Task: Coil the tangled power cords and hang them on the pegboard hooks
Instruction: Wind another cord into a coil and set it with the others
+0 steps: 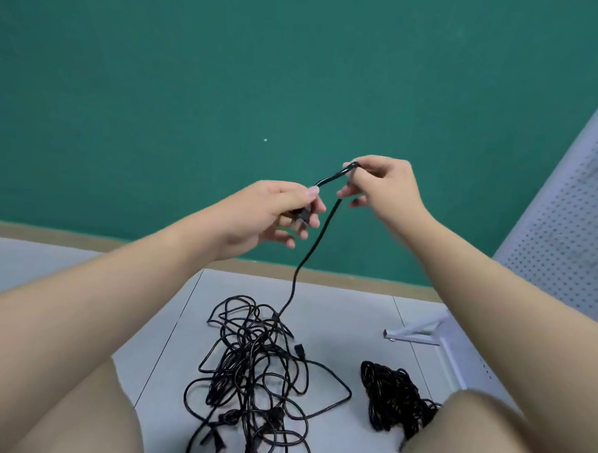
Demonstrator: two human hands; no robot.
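A tangled heap of black power cords [257,365] lies on the grey floor between my knees. One black cord [306,261] rises out of the heap to my hands, which I hold up in front of the green wall. My left hand [274,211] grips the cord's plug end between thumb and fingers. My right hand [385,185] pinches a small bend of the same cord just above and to the right. A second, tighter bundle of black cord [396,398] lies on the floor at the right, partly hidden by my right knee.
A white perforated pegboard [572,211] leans along the right edge, on a white metal foot [413,334] that rests on the floor. The green wall [194,84] with a tan baseboard closes off the space ahead. My bare knees fill the lower corners.
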